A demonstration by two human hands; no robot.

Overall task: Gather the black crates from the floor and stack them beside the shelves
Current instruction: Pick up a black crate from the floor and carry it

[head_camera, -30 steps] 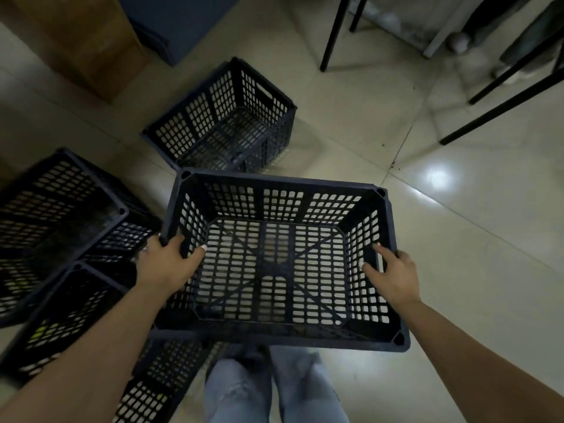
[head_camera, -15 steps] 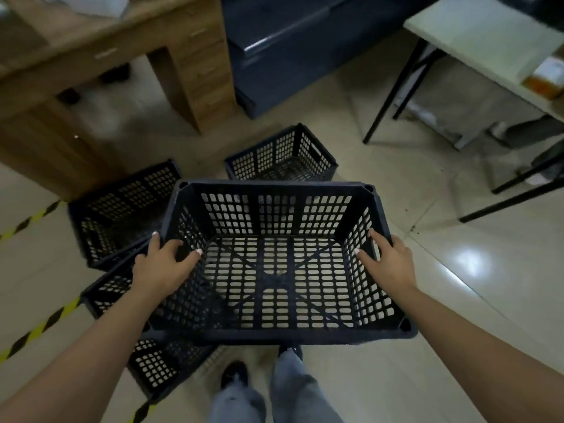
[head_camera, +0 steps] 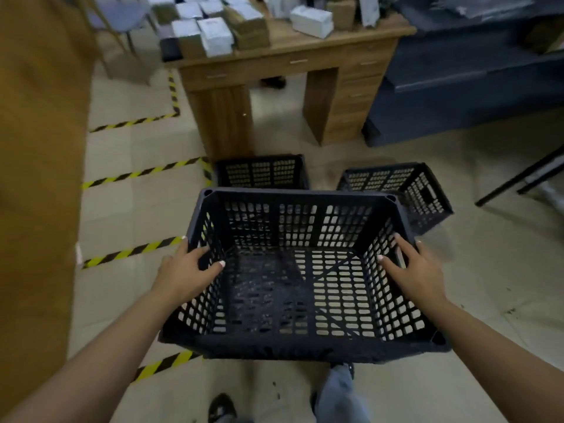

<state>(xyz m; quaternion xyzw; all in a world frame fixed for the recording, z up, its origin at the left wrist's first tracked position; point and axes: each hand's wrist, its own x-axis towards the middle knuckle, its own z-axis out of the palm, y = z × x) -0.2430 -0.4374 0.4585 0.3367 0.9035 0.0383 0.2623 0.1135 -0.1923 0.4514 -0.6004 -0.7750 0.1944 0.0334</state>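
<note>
Desk [head_camera: 283, 71] now closer ahead, left hand [head_camera: 183, 270] and right hand [head_camera: 418, 270] fingers gripping lifted crate [head_camera: 293, 340] sides

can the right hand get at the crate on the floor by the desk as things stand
Probably not: the right hand and left hand both grip the carried crate, which sits between them and the floor crate.

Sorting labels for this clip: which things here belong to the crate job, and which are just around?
Job: held crate, gripped by left hand and right hand; two floor crates.
Around: wooden desk, boxes on it, hazard tape.
</note>
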